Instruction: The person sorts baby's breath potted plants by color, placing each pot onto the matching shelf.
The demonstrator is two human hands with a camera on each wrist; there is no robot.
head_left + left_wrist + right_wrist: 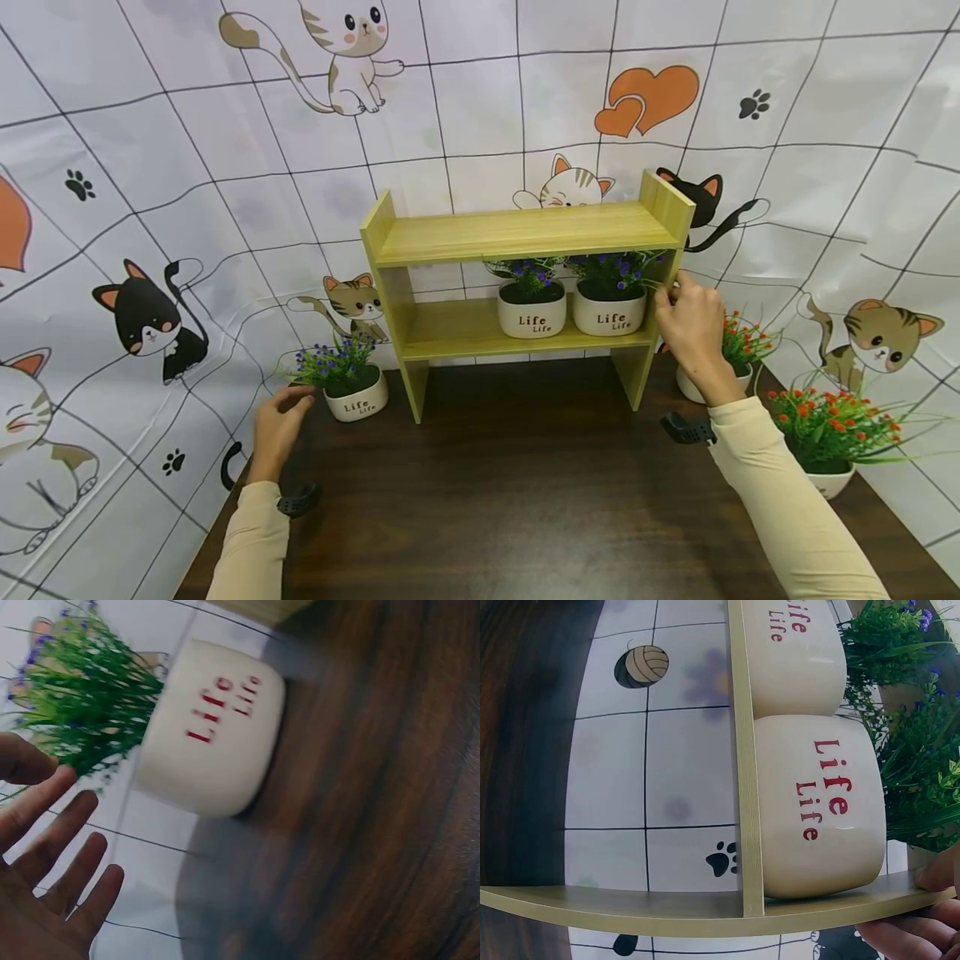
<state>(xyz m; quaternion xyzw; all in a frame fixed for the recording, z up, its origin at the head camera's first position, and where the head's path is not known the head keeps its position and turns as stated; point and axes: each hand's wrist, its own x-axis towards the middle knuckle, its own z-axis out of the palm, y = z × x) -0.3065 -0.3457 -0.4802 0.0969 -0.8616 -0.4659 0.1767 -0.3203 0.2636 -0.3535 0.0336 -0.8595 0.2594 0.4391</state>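
Here I see my left grip (277, 429) apart by the eight-o'clock flowerpot (356, 405); my right grip (692, 327) pinches the shelf (517, 233) at its three-o'clock side.

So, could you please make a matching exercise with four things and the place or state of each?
1. Left hand
2. Right hand
3. Side-by-side purple-flowered pots
4. Red-flowered pots

A. right of the shelf unit
B. gripping the unit's side panel
C. beside the lone purple-flowered pot
D. on the unit's lower board

Pairs: 1-C; 2-B; 3-D; 4-A
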